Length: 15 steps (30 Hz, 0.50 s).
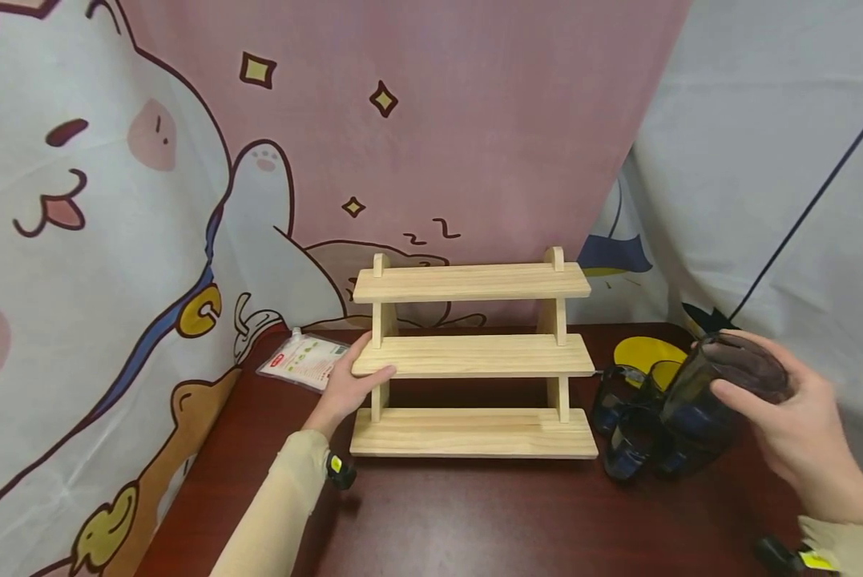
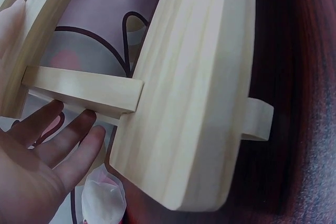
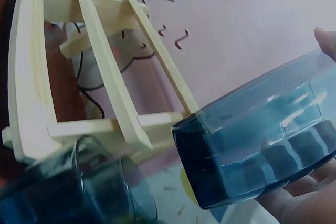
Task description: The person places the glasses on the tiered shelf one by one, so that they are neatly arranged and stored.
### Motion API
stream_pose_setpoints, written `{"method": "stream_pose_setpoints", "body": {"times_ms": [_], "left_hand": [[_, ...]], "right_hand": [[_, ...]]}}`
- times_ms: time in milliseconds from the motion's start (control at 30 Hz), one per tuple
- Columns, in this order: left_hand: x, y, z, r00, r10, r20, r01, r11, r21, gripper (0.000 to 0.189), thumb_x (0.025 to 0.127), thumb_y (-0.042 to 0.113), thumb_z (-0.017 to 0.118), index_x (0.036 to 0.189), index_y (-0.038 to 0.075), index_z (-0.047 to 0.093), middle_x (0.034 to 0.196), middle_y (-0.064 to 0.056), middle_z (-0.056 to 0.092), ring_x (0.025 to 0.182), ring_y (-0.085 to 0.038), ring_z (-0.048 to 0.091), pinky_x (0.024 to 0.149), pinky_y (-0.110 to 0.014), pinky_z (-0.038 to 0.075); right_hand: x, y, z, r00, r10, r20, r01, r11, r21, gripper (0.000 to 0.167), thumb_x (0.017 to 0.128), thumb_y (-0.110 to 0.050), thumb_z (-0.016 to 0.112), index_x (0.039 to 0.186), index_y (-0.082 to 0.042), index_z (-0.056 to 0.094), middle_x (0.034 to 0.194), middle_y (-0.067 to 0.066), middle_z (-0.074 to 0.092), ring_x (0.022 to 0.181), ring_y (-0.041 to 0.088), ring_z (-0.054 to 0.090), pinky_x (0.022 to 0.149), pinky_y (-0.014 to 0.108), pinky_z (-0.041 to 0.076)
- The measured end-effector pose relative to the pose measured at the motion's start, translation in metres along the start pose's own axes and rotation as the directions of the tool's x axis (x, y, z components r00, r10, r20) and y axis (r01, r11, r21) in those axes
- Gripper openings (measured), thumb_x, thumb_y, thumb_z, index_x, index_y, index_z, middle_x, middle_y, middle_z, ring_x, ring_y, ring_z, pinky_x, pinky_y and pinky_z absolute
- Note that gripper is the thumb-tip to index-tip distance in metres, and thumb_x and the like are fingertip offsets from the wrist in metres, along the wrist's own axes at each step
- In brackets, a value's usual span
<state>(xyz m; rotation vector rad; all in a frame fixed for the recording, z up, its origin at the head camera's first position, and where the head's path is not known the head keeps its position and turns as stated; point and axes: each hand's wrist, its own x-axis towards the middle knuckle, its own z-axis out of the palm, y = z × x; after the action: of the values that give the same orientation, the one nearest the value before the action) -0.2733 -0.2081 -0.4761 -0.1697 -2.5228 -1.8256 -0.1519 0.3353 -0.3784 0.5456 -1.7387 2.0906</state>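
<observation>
Wooden three-shelf rack [image 1: 472, 433] and blue vessel [image 1: 708, 401] each occupy one of two hands [image 1: 340, 393] [image 1: 802, 421].

Soft, even light; sheen on tabletop [image 1: 467, 521]; glints on blue vessel [image 3: 257, 135].

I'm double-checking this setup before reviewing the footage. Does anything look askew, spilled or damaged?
Nothing stands out: the wooden shelf stands upright with its tiers straight, the dark cups are grouped beside it, and no spill or break shows. The larger dark container is simply in the right hand.
</observation>
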Motion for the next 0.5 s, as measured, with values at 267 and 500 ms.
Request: {"method": "stream_pose_setpoints", "body": {"times_ms": [267,500], "left_hand": [[0.008,-0.021,0.001,0.999,0.036,-0.027,-0.035,0.999,0.002,0.092,0.09,0.038,0.086,0.165,0.026,0.034,0.168,-0.003,0.036,0.156,-0.027,0.028,0.127,-0.052,0.023],[0.007,-0.021,0.002,0.998,0.052,-0.042,-0.052,0.999,0.015,0.092,0.087,0.046,0.087,0.163,0.028,0.038,0.167,-0.001,0.039,0.155,-0.025,0.031,0.127,-0.051,0.024]], "right_hand": [[0.019,0.003,0.027,0.996,0.031,0.086,-0.031,1.0,0.001,0.064,0.088,0.033,0.053,0.148,0.012,0.046,0.128,0.01,0.072,0.115,0.016,0.07,0.085,0.02,0.059],[0.034,0.008,0.051,0.989,0.082,0.126,-0.064,0.988,-0.143,0.058,0.09,0.025,0.063,0.144,0.005,0.053,0.125,0.003,0.072,0.111,0.01,0.069,0.082,0.017,0.058]]}}
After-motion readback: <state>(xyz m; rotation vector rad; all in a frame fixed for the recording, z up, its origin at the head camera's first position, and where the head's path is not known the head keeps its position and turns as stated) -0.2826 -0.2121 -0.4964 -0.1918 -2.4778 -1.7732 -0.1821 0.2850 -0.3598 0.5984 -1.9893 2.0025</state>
